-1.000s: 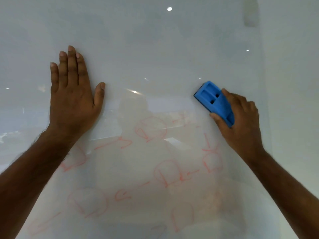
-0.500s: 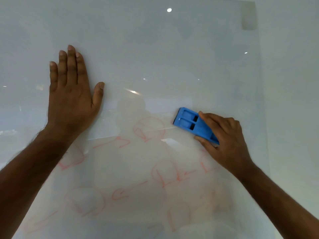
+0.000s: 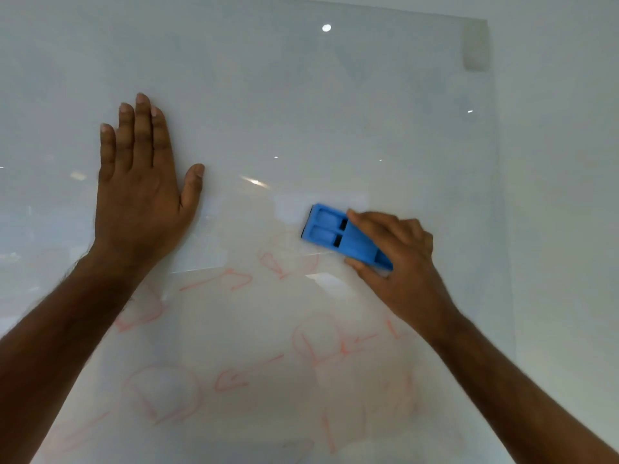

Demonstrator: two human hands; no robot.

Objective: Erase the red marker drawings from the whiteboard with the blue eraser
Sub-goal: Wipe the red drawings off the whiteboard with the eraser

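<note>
**Eraser meets the top row of red marks**

Your right hand (image 3: 398,262) grips the eraser (image 3: 345,237) by its long sides, thumb along the lower edge and fingers curled over the upper one, so the flat pad stays square against the whiteboard (image 3: 335,95). The eraser sits just right of the board's middle, its free end pointing to about 10 o'clock, touching the upper edge of a faint red loop (image 3: 288,259). Holding it at the rear leaves most of the blue body clear of your hand and keeps the leading edge in your sight.

Your left hand (image 3: 140,192) lies flat on the board at 9 o'clock from the eraser, well apart from it, fingers straight and close together, thumb spread out to the side. It holds nothing; the likely reason for it is to steady you, or the board, against the push of the wiping hand. It rests above the drawings, so it hides few of them.

The board from the eraser up to 12 o'clock looks free of red. Below, from 4 o'clock round to 8 o'clock, loops and arrows (image 3: 231,380) remain, pale and partly smeared. By that showing, most of the wiping is not yet done, and the work seems to run from the top down.
</note>
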